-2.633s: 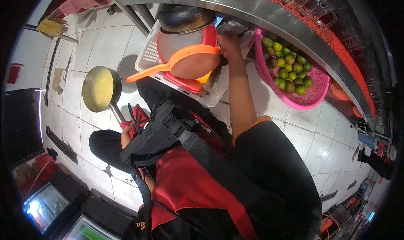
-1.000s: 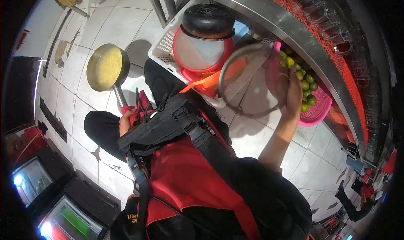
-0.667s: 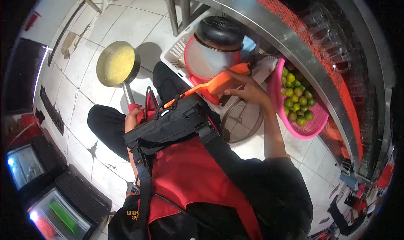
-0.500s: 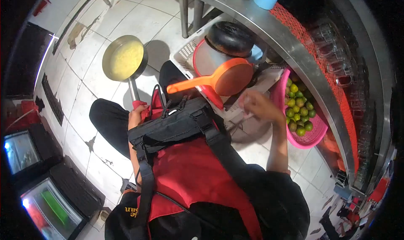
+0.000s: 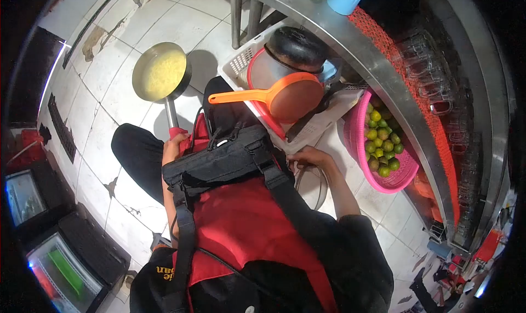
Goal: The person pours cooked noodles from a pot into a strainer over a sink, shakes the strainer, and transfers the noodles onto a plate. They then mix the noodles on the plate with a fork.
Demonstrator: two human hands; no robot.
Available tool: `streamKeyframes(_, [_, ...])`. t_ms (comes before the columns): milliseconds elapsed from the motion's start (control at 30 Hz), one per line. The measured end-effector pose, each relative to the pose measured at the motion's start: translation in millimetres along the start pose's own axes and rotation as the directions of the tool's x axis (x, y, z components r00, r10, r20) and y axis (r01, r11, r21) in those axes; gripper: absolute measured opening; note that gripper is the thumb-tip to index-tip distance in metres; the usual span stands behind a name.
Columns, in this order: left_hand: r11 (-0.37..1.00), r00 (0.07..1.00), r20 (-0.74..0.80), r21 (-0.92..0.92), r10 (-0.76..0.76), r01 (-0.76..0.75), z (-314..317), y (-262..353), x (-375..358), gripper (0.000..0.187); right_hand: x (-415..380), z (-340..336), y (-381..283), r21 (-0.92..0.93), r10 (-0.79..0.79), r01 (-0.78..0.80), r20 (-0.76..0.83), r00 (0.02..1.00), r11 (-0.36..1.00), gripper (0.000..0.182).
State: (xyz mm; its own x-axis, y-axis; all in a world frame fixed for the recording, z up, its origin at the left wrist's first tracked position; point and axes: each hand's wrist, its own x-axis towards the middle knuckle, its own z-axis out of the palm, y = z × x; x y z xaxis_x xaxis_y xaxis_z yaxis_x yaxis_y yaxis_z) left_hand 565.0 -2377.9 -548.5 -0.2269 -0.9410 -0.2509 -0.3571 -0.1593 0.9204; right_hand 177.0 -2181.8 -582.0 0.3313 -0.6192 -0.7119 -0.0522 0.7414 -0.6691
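Note:
My left hand [image 5: 174,147] is closed around the handle of a metal saucepan [image 5: 171,115], with a red cloth [image 5: 178,132] at the grip. Pale yellow contents [image 5: 166,69] fill the pan, which is held out over the floor. Close to my body, my right hand [image 5: 311,157] is closed on a round thin-rimmed metal object [image 5: 323,188]; its kind is not clear and my body partly hides it. Just beyond that hand, an orange-handled strainer [image 5: 296,97] lies across a white plastic crate [image 5: 241,66].
A blackened pan [image 5: 297,50] sits in the crate. To its right stands a pink basket [image 5: 402,173] of green and yellow limes [image 5: 383,143]. A metal table [image 5: 378,55] with glasses [image 5: 427,88] curves along the right. Glass-fronted cabinets [image 5: 71,269] stand at lower left.
My right hand has come down toward my body, and the round metal rim now shows more clearly beneath it. My left hand keeps its hold on the saucepan; the view has shifted slightly.

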Motion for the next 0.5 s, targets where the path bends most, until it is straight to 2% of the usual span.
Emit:
streamKeyframes(67, [0.932,0.951,0.012,-0.195,-0.309,0.306,4.2,11.4,1.2,0.03,-3.6,-6.0,2.2,0.066,-0.053,0.056,-0.053,0.997,0.996,0.046])
streamKeyframes(100, [0.931,0.951,0.015,-0.199,-0.308,0.305,4.2,15.7,1.7,0.03,-5.0,-7.6,4.4,0.132,-0.097,0.11,-0.103,0.99,0.985,0.046])
streamKeyframes(200, [0.909,0.927,0.003,-0.195,-0.374,0.367,2.9,16.6,4.6,0.029,-32.4,2.8,-33.7,0.177,-0.149,0.174,-0.144,0.978,0.969,0.048])
streamKeyframes(233, [0.957,0.961,0.011,-0.094,-0.275,0.275,1.6,13.2,5.6,0.028,-36.1,4.2,-36.9,0.176,-0.147,0.172,-0.144,0.978,0.969,0.048])
streamKeyframes(267, [0.985,0.985,0.027,0.005,-0.173,0.173,0.4,10.3,6.8,0.028,-39.4,4.6,-39.1,0.188,-0.156,0.198,-0.219,0.963,0.962,0.051])
streamKeyframes(300, [0.985,0.985,0.023,0.002,-0.173,0.173,-0.1,7.2,7.4,0.028,-41.6,4.5,-40.3,0.196,-0.163,0.225,-0.291,0.943,0.954,0.054])
streamKeyframes(333, [0.926,0.942,0.026,-0.178,-0.333,0.333,2.1,14.7,5.9,0.028,-45.2,3.3,-39.7,0.193,-0.161,0.222,-0.287,0.944,0.956,0.054])
streamKeyframes(367, [0.81,0.874,0.06,-0.349,-0.483,0.472,3.7,17.9,4.4,0.029,-50.3,2.2,-37.0,0.289,-0.136,0.267,-0.404,0.905,0.92,0.055])
streamKeyframes(400, [0.807,0.871,0.06,-0.351,-0.488,0.476,2.9,15.1,4.8,0.029,-53.0,1.9,-34.4,0.373,-0.094,0.32,-0.513,0.853,0.871,0.057])
streamKeyframes(433, [0.824,0.884,0.06,-0.337,-0.463,0.455,1.3,11.7,6.4,0.028,-52.6,1.5,-33.3,0.376,-0.088,0.315,-0.512,0.854,0.871,0.057])
streamKeyframes(500, [0.842,0.896,0.07,-0.318,-0.439,0.437,1.1,4.3,7.1,0.028,-49.6,0.7,-32.7,0.356,-0.272,0.549,-0.593,0.758,0.757,0.059])
